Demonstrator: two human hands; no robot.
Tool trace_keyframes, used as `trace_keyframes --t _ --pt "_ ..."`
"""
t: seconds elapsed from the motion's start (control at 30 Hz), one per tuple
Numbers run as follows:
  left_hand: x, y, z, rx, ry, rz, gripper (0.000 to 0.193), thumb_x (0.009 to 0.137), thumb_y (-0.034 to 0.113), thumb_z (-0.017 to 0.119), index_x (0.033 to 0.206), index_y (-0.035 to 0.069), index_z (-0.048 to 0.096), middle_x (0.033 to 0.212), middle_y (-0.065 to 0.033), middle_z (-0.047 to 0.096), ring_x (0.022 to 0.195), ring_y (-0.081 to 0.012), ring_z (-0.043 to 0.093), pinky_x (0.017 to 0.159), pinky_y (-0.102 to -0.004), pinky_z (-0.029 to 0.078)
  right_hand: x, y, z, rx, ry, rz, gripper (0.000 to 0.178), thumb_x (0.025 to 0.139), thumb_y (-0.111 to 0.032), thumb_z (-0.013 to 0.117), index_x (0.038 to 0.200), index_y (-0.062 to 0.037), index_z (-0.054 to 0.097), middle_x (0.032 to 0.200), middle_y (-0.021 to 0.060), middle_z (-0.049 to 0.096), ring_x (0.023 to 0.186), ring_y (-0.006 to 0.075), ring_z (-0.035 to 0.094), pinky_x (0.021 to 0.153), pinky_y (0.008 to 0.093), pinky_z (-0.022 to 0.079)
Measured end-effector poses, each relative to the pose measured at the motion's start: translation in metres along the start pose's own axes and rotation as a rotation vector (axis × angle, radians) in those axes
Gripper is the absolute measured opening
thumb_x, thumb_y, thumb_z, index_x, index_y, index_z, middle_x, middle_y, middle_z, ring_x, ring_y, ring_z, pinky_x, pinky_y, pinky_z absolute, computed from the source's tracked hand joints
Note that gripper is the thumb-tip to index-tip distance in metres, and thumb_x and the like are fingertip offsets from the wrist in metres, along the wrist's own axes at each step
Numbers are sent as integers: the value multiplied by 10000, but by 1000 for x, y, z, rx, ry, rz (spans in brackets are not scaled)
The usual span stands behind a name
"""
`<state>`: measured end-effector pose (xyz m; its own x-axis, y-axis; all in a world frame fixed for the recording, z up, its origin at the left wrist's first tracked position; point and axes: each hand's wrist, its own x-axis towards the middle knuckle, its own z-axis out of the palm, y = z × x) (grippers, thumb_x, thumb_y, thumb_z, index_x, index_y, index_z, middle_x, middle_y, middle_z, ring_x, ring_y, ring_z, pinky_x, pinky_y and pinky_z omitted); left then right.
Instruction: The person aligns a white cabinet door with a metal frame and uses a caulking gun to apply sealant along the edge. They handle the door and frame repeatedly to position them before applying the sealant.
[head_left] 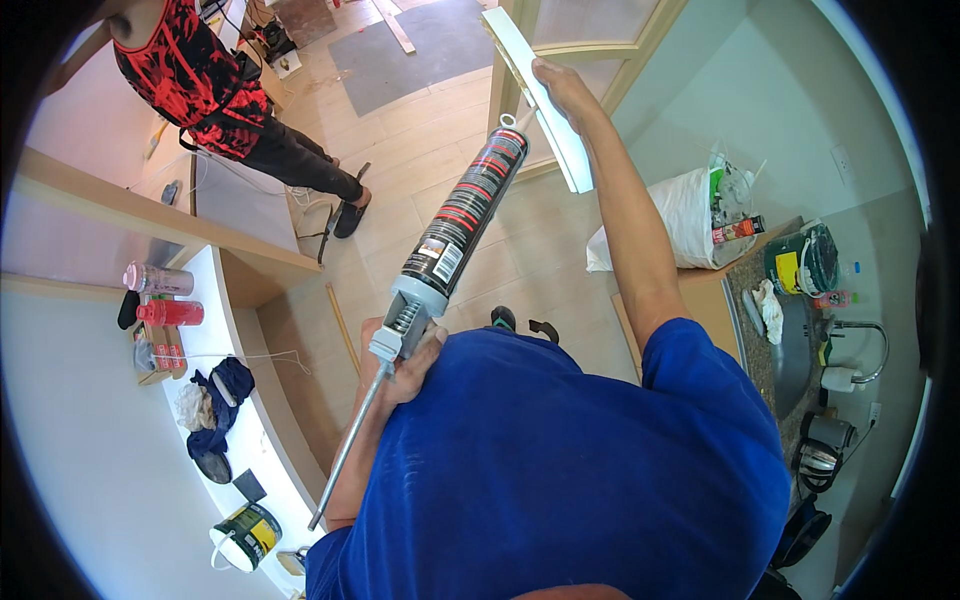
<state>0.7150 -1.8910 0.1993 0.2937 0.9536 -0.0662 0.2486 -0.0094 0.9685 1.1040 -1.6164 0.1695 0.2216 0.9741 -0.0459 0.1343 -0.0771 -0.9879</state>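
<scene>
My left hand is wrapped round the handle of a grey caulking gun, close to my blue shirt. A black sealant cartridge with red bands sits in the gun, slanting up and to the right. Its nozzle end reaches the edge of a white strip of trim; whether it touches cannot be made out. With fingers closed over its right edge, my right hand holds that strip tilted, its upper end to the left. The gun's metal rod sticks out toward the lower left.
A person stands at upper left. On the left, a white shelf bears bottles, dark cloth and a bucket. A white sack with cartridges, a green bucket and a sink are at right. A wooden frame stands behind the trim.
</scene>
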Motion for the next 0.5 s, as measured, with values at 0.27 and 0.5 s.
trace_keyframes --t 0.27,0.5 --pt "13 -12 -4 -19 28 -35 217 876 185 788 812 27 655 665 -9 606 606 -106 553 581 -312 473 5 5 1 49 -47 10 538 1101 -301 574 1515 42 545 1408 165 671 1250 223 627 1108 309 443" --pt "10 -11 -8 1 49 -32 210 876 180 795 821 29 659 663 -7 602 609 -102 552 578 -307 469 10 8 3 31 -71 -51 578 1112 -320 563 1526 79 508 1431 157 645 1223 218 637 1036 331 516"
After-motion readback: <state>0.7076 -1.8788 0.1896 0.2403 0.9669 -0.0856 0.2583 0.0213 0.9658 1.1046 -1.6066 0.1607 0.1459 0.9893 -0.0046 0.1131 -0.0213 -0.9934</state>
